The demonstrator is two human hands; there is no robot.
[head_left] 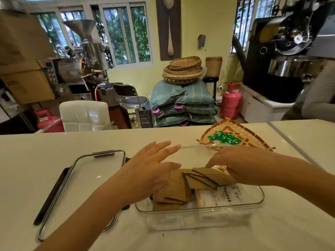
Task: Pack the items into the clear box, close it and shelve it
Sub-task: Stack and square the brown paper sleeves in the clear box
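A clear box (199, 211) sits open on the white worktop (27, 160), its see-through walls holding fanned brown paper packets (181, 189) and a white printed pouch (226, 194). The left hand (154, 167) hovers flat, fingers spread and empty; the right hand (241, 165) presses on the packets, partly hiding them. The lid (96, 169) lies left. Beyond, a woven tray (253, 136) carries green sachets (224, 138), print unreadable.

We see both hands over the clear box (199, 209): left hand (150, 171) spread flat, right hand (241, 163) fingering brown packets (181, 189); lid (87, 171) alongside.
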